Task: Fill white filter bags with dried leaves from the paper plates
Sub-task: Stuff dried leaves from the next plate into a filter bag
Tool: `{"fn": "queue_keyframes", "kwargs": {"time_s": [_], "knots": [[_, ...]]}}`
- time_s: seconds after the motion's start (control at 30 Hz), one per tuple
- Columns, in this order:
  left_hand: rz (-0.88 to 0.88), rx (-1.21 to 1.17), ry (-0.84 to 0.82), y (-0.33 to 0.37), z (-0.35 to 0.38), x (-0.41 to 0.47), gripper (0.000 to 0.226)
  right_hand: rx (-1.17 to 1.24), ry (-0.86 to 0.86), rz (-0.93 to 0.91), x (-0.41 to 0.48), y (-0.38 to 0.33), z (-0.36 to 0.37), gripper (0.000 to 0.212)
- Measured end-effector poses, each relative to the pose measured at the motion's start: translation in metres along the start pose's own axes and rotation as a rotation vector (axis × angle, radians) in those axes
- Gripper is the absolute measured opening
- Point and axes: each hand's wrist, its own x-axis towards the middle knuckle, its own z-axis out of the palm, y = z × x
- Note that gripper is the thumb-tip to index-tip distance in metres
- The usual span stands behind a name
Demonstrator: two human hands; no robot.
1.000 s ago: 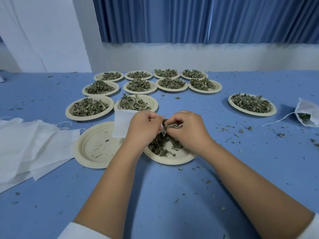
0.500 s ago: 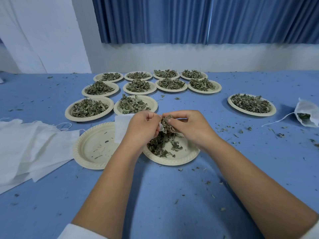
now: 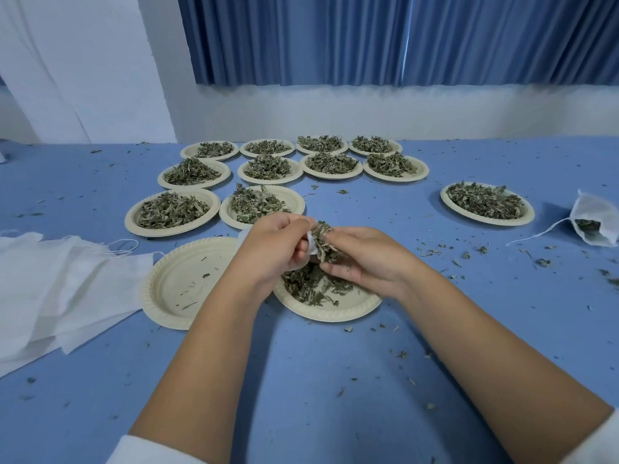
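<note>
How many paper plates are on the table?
13 plates: four in the back row, four in the next, two nearer left, one alone at right, one nearly empty, one beneath the hands. None look hidden.

Bare table [image 3: 335, 380] nearside; filled plates [image 3: 268, 169] crowd the far side.

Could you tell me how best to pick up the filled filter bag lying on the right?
Probably pinch the filter bag at its open mouth, coming from the left: it lies sideways, leaves showing there, drawstring trailing left.
</note>
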Motion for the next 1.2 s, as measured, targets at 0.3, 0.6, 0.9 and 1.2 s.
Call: {"fn": "queue_keyframes", "kwargs": {"time_s": [0.3,0.6,0.9,1.2], "knots": [[0.205,0.436,0.017,-0.002,0.002,-0.004,0.01,-0.205,0.26,-0.107,0.005,0.006,0.003,0.02],[0.242,0.534,0.009,-0.003,0.007,-0.008,0.01,-0.496,0.383,-0.198,0.002,0.006,0.007,0.012],[0.284,0.409,0.273,-0.004,-0.002,0.0,0.012,-0.197,0.166,0.043,-0.012,-0.023,-0.004,0.029],[0.306,0.369,0.319,-0.005,-0.003,0.001,0.012,-0.241,0.255,-0.141,-0.013,-0.02,-0.004,0.016]]}}
